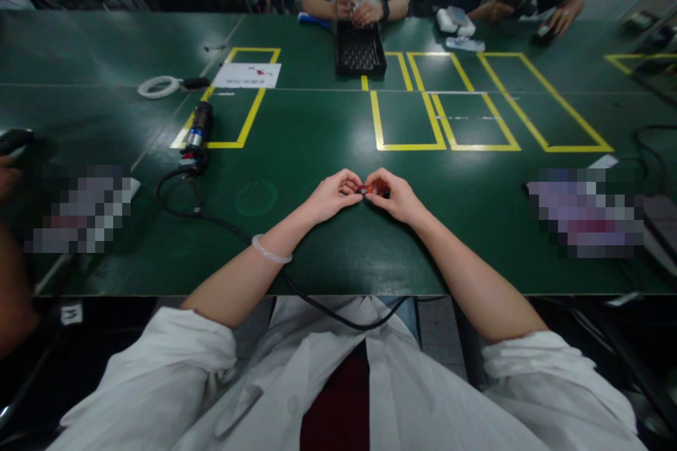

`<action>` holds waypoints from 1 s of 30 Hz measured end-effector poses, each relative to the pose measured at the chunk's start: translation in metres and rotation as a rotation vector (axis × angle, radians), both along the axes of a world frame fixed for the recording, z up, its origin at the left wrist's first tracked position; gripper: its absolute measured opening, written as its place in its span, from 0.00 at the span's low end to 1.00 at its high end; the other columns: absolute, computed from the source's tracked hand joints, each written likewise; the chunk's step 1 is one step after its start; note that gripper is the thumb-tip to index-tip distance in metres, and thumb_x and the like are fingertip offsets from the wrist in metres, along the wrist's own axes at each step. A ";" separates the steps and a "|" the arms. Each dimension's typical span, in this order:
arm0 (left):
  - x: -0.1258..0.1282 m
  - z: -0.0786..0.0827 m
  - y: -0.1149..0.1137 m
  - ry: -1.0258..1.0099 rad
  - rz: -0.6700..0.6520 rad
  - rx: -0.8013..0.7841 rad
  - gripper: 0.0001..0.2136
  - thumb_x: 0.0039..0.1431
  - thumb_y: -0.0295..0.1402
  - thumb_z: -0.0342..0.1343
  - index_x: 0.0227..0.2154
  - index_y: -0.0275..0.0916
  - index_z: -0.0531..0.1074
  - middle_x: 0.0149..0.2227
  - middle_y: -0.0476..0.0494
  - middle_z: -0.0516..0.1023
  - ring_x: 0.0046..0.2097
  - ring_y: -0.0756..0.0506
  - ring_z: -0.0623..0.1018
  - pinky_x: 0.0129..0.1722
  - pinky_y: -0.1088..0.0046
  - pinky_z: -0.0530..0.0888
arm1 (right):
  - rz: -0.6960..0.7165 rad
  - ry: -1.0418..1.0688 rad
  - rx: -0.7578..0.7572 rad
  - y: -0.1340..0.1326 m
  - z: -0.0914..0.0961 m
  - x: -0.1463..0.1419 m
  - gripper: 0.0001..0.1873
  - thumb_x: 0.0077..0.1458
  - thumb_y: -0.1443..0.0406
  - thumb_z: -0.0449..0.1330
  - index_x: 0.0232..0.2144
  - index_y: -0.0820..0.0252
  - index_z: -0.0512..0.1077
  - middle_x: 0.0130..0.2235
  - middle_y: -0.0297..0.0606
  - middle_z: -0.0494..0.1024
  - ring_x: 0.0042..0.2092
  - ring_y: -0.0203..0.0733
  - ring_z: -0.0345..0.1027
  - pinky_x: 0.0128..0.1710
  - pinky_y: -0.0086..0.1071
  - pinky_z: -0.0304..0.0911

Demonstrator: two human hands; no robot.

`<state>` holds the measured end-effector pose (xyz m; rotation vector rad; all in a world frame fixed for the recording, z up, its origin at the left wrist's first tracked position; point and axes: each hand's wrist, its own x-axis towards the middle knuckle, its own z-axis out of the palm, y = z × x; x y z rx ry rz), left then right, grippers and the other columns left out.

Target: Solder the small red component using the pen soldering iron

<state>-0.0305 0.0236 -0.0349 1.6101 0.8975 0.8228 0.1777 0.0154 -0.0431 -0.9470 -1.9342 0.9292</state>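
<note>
Just above the green table, my left hand [334, 194] and my right hand [392, 196] meet fingertip to fingertip. Between them they pinch a small red-orange part with a silvery middle [364, 190]. It is too small for its exact kind to show, and the fingers cover much of it. Both hands are closed, thumbs toward me. A pale bangle [271, 251] circles my left wrist.
Left of my hands stands a black and silver cylindrical device [199, 128]; a black cable [222, 223] loops toward my lap. Yellow tape outlines [411, 149] mark the table [317, 127]. Across sits a person with a black tray [362, 72]. Blurred flat items flank me.
</note>
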 end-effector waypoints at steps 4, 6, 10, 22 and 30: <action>0.000 0.000 -0.001 -0.005 -0.003 -0.008 0.16 0.50 0.32 0.66 0.40 0.34 0.69 0.38 0.44 0.75 0.36 0.52 0.74 0.37 0.75 0.71 | 0.001 -0.003 0.004 0.001 -0.001 0.001 0.07 0.55 0.65 0.62 0.38 0.57 0.69 0.32 0.32 0.72 0.31 0.36 0.65 0.33 0.32 0.60; 0.000 0.001 -0.001 0.003 -0.006 0.002 0.17 0.50 0.32 0.66 0.40 0.35 0.69 0.38 0.44 0.75 0.36 0.52 0.74 0.37 0.75 0.71 | -0.002 -0.009 -0.001 0.001 -0.002 0.002 0.07 0.55 0.65 0.62 0.38 0.57 0.69 0.31 0.32 0.72 0.31 0.36 0.65 0.33 0.32 0.60; 0.000 0.003 -0.003 0.020 -0.015 0.024 0.17 0.50 0.34 0.66 0.41 0.35 0.69 0.37 0.45 0.75 0.36 0.51 0.74 0.38 0.74 0.71 | -0.005 -0.031 -0.021 0.001 -0.004 0.003 0.08 0.55 0.65 0.62 0.38 0.57 0.69 0.30 0.31 0.72 0.30 0.35 0.64 0.32 0.31 0.60; -0.002 0.002 -0.004 0.164 0.000 0.195 0.11 0.58 0.36 0.60 0.40 0.36 0.70 0.36 0.46 0.75 0.35 0.50 0.74 0.36 0.74 0.70 | -0.004 0.011 -0.058 0.000 -0.002 0.001 0.11 0.54 0.61 0.65 0.38 0.57 0.70 0.30 0.31 0.73 0.30 0.35 0.64 0.32 0.32 0.61; -0.003 0.000 -0.003 0.202 -0.016 0.182 0.10 0.58 0.35 0.59 0.40 0.36 0.70 0.37 0.44 0.76 0.36 0.49 0.75 0.38 0.72 0.71 | 0.005 0.038 -0.059 -0.001 0.000 -0.001 0.10 0.54 0.62 0.65 0.39 0.57 0.71 0.31 0.32 0.74 0.30 0.36 0.65 0.33 0.32 0.62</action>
